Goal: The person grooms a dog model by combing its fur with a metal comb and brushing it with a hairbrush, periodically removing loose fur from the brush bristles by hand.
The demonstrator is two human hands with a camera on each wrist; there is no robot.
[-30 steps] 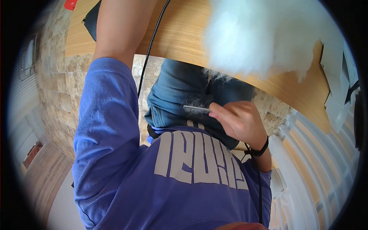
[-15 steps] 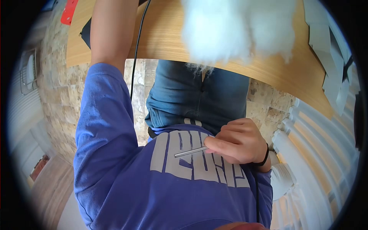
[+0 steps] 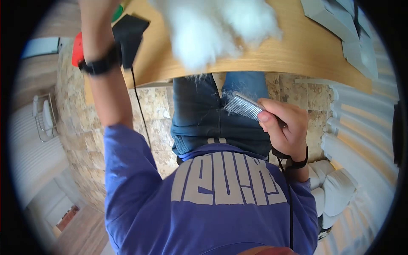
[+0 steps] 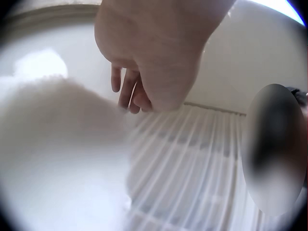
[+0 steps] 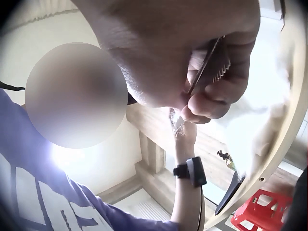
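Observation:
My right hand [image 3: 287,123] pinches a metal comb [image 3: 250,106] between thumb and fingers, above the jeans. Its teeth point down and to the left, with wispy hair caught on them. The right wrist view shows the fingers curled round the comb's near end. White fluffy fur [image 3: 197,42], hanging in two thick tufts, stands on the table at the top of the head view. My left hand [image 4: 149,53] is beside a large white furry mass [image 4: 57,144], its visible fingers hanging down loosely. The head view cuts that hand off at the top.
The wooden table [image 3: 297,55] has its curved edge just over the lap. Pale folded panels [image 3: 329,19] stand at its right. A black cable [image 3: 140,110] runs down from the left wrist. A red plastic stool [image 5: 260,211] shows beyond the table edge.
My right hand has lifted the comb from low over the jeans, past the shirt, back out over the lap, turning its teeth into view. The left wrist strap has come into the head view.

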